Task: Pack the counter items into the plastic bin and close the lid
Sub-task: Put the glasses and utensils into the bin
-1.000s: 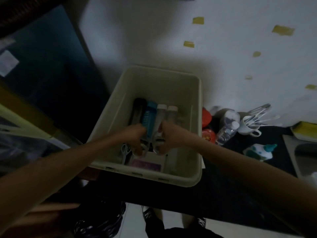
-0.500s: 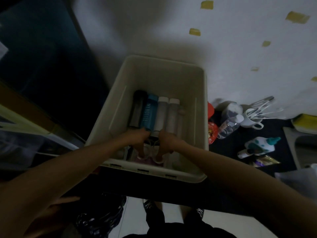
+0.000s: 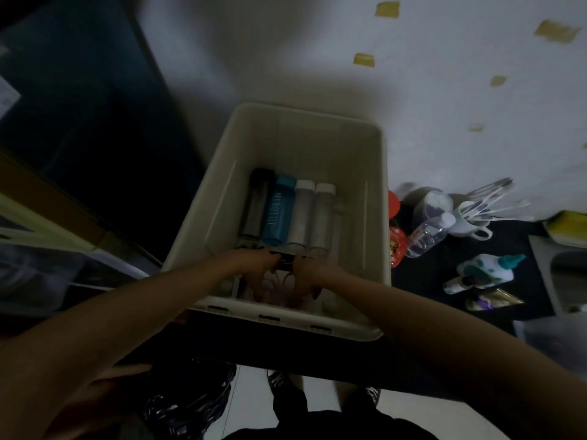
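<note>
The beige plastic bin [image 3: 385,217] stands open on the dark counter. Along its floor lie a black bottle [image 3: 255,204], a blue bottle [image 3: 274,214] and two frosted bottles with white caps [image 3: 309,214], side by side. Both of my hands are inside the bin's near end, just below the bottle bases. My left hand [image 3: 254,265] and my right hand [image 3: 313,273] have fingers curled downward around a small dark-topped item [image 3: 283,261] between them. The light is too dim to tell what that item is. Pinkish things lie under my fingers.
Right of the bin on the counter are a red-lidded jar [image 3: 397,246], a clear bottle [image 3: 428,233], a white mug holding utensils [image 3: 470,222], a white and teal bottle [image 3: 486,268] and a gold packet [image 3: 492,301]. A yellow sponge [image 3: 568,227] and a sink [image 3: 565,274] are at the far right.
My hands let go of the bottle bases and drew back to the bin's near end, fingers now pointing down. The bottles lie still in a row.
</note>
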The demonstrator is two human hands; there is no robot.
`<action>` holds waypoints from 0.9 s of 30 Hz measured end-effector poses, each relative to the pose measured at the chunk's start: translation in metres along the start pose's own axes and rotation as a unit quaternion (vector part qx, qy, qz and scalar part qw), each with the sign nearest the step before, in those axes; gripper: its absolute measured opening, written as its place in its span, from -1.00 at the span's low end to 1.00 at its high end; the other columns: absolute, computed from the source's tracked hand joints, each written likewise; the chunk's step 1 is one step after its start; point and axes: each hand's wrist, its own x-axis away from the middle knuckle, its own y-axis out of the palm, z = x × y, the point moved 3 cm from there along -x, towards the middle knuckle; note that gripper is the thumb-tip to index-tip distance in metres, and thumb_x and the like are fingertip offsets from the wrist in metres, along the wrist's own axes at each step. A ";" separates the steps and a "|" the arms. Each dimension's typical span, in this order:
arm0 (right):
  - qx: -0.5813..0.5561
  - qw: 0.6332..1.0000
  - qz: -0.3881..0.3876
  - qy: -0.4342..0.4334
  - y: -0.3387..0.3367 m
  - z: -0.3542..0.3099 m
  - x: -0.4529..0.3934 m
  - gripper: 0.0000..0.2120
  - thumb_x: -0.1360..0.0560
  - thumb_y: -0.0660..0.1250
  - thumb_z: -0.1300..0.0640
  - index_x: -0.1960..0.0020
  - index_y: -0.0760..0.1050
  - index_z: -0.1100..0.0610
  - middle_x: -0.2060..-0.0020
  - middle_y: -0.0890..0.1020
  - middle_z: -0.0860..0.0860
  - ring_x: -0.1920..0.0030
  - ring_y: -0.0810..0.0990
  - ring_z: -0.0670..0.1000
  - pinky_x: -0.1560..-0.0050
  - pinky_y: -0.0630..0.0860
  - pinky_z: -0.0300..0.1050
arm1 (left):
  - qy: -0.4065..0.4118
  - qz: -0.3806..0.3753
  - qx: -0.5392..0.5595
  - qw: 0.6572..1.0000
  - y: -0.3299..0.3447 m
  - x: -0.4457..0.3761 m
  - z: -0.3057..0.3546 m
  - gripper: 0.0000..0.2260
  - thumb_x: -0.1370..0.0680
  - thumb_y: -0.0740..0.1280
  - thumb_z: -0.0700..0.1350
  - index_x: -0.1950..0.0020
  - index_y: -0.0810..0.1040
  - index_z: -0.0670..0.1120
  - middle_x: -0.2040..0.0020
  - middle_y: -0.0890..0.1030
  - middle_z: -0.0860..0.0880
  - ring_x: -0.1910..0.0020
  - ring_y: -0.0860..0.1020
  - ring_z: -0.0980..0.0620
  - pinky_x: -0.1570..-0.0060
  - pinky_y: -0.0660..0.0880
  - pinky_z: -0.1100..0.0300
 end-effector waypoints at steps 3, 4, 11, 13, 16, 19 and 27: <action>0.002 1.000 -0.016 -0.006 0.001 0.000 -0.002 -0.19 -0.40 0.55 0.10 -0.50 0.21 0.26 -0.34 0.43 0.18 -0.14 0.61 0.14 -0.03 0.64 0.09 | 0.014 0.004 0.008 1.000 -0.001 -0.001 0.000 -0.04 -0.27 0.62 0.08 -0.53 0.18 -0.06 -0.47 0.30 -0.09 -0.39 0.37 -0.05 -0.38 0.36 0.11; 0.010 1.000 -0.021 -0.008 0.002 0.001 -0.003 -0.23 -0.38 0.56 0.08 -0.46 0.28 0.26 -0.34 0.44 0.16 -0.16 0.61 0.14 -0.05 0.64 0.07 | 0.018 0.006 0.010 1.000 -0.002 -0.001 0.001 -0.05 -0.28 0.62 0.06 -0.53 0.18 -0.06 -0.47 0.31 -0.08 -0.39 0.37 -0.04 -0.38 0.34 0.15; 0.009 1.000 0.005 -0.018 -0.003 0.007 0.000 -0.16 -0.36 0.57 0.10 -0.50 0.23 0.19 -0.35 0.41 0.12 -0.21 0.53 0.13 -0.01 0.65 0.02 | 0.026 0.004 0.034 0.999 -0.007 0.003 0.006 -0.17 -0.36 0.58 0.04 -0.50 0.24 -0.06 -0.43 0.37 -0.07 -0.32 0.43 -0.03 -0.16 0.38 0.26; 0.001 1.000 -0.006 -0.012 -0.001 0.008 -0.002 -0.19 -0.35 0.58 0.11 -0.49 0.26 0.19 -0.32 0.42 0.12 -0.19 0.54 0.14 0.04 0.66 0.01 | 0.037 -0.009 0.039 0.998 -0.007 0.006 0.009 -0.19 -0.37 0.57 0.01 -0.50 0.23 -0.08 -0.44 0.34 -0.07 -0.32 0.42 -0.03 -0.13 0.37 0.28; -0.012 0.999 -0.033 -0.002 0.000 0.008 -0.003 -0.28 -0.40 0.54 0.16 -0.45 0.30 0.24 -0.28 0.48 0.16 -0.12 0.58 0.13 0.10 0.65 0.02 | 0.047 -0.022 0.042 0.998 -0.006 0.009 0.010 -0.26 -0.39 0.57 -0.02 -0.46 0.28 -0.08 -0.45 0.29 -0.05 -0.35 0.39 -0.02 -0.09 0.35 0.33; -0.018 0.998 -0.058 0.002 0.001 0.008 -0.004 -0.29 -0.41 0.53 0.16 -0.45 0.29 0.27 -0.29 0.50 0.18 -0.15 0.59 0.14 0.08 0.64 0.05 | 0.042 -0.033 0.042 0.998 -0.008 0.011 0.010 -0.31 -0.38 0.57 -0.01 -0.41 0.34 -0.06 -0.41 0.33 -0.07 -0.23 0.45 0.00 -0.10 0.44 0.29; 0.001 0.994 -0.105 0.012 0.004 0.006 -0.001 -0.42 -0.47 0.47 0.09 -0.39 0.39 0.31 -0.29 0.52 0.23 -0.16 0.62 0.15 0.21 0.62 -0.09 | 0.026 -0.050 0.036 0.998 -0.012 0.019 0.012 -0.32 -0.38 0.57 0.01 -0.42 0.36 -0.05 -0.36 0.38 -0.08 -0.23 0.48 -0.04 -0.17 0.51 0.14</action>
